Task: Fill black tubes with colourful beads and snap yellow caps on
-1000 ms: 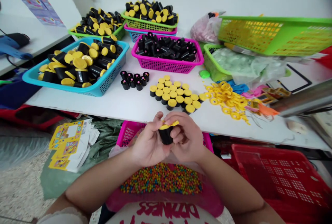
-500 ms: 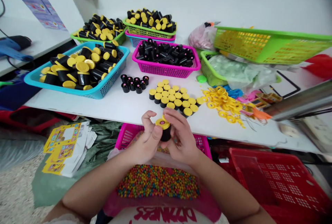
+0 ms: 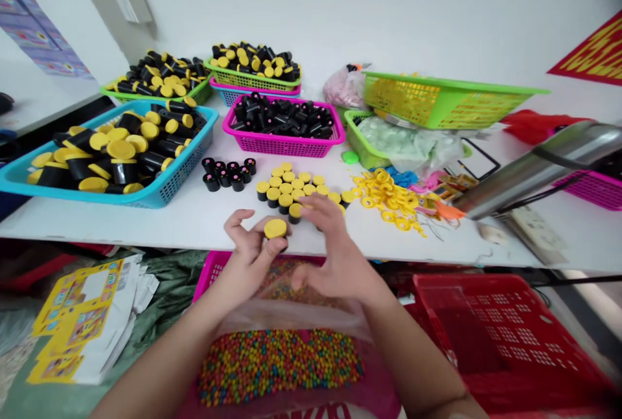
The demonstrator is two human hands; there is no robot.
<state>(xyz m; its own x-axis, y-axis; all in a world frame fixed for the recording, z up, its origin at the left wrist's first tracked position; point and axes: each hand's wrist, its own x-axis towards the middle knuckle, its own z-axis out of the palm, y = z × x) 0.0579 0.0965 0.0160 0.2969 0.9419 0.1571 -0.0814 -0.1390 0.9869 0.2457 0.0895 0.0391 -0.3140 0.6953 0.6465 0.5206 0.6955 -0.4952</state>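
Note:
My left hand [image 3: 250, 254] is closed around a small black container with a yellow lid [image 3: 275, 228], its yellow top facing up, held above the front edge of the table. To its right, my right hand [image 3: 333, 254] is apart from the container, fingers spread and nothing in them. Just behind my hands, a cluster of yellow-lidded black containers [image 3: 286, 189] stands upright, partly hidden by my right fingers. Left of that cluster is a small group of black containers with pink centres [image 3: 228, 173]. Below my hands lies a clear bag of multicoloured beads [image 3: 282, 364].
A blue basket [image 3: 187, 176] of lidded containers stands at left. Behind are a magenta basket [image 3: 282, 145] of black containers and green baskets of lidded ones. Yellow plastic pieces [image 3: 386, 195] lie at right, near a slanted metal pole [image 3: 529, 169]. A red crate [image 3: 510, 335] sits lower right.
My right hand has come off the container and opened, while my left keeps hold of it. Its top showed a pink centre before and now looks plain yellow. The view has shifted right.

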